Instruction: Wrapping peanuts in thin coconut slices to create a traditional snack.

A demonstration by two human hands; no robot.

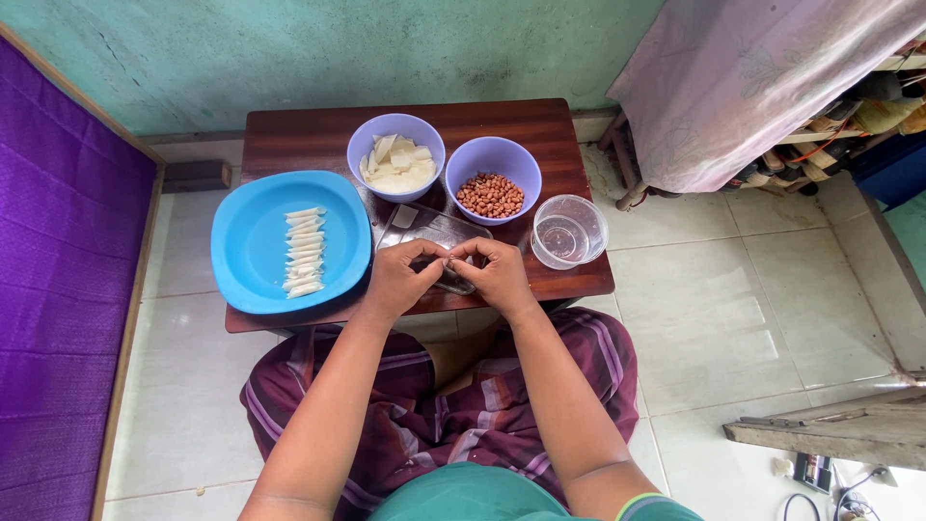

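Pastry wrapper (449,260) between pinching hands (449,275)

Low table (309,135): dark wood, polished, showing a dull sheen. Blue plate (246,241) and two lilac bowls (371,145) are looking like smooth plastic, slightly glossy. Clear cup (569,232) is reading as thin transparent plastic. Tray (439,232) under the hands is reflecting like metal (or clear plastic, hard to tell). Rolled wrappers (305,251) are looking pale and matt, doughy. Peanuts (490,195) are showing dry reddish skins. Floor tiles (733,299) are glazed, faintly shining. Wall (318,48) is rough painted plaster. Striped sarong (434,425): soft woven cloth.
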